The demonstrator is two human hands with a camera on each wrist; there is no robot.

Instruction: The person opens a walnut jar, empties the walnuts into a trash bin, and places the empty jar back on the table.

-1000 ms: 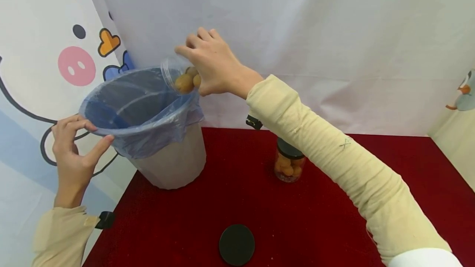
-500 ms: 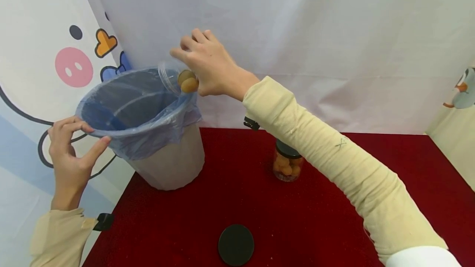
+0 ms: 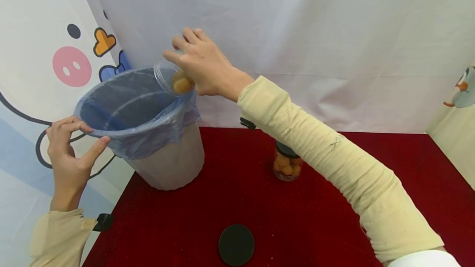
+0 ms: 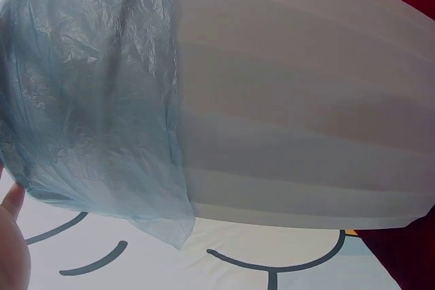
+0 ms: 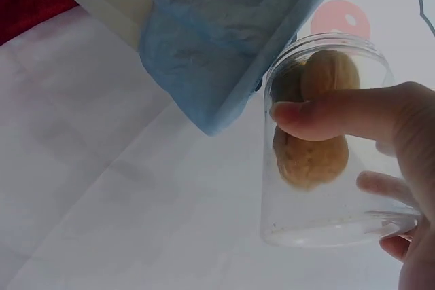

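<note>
My right hand [image 3: 208, 67] grips a clear plastic jar [image 5: 306, 212], lidless and tipped sideways, its mouth over the right side of the trash bin's opening. Several round brown walnuts [image 5: 312, 159] lie inside the jar, partly hidden behind my thumb in the right wrist view. The white trash bin [image 3: 174, 160] leans on the left and has a blue plastic bag [image 3: 156, 141] folded over its rim. On the bin's near-left rim, my left hand [image 3: 70, 155] pinches the edge, thumb outside and fingers over the top. Only part of that hand shows in the left wrist view.
A second jar [image 3: 287, 166] with a black lid, full of orange-brown balls, stands on the red tabletop [image 3: 237, 193] beneath my right forearm. One loose black lid [image 3: 236, 244] lies near the front. A white curtain [image 3: 315, 44] hangs behind.
My right hand and the tilted jar have shifted slightly left over the bin. The walnuts have moved about inside the jar. My left hand keeps its hold on the rim.
</note>
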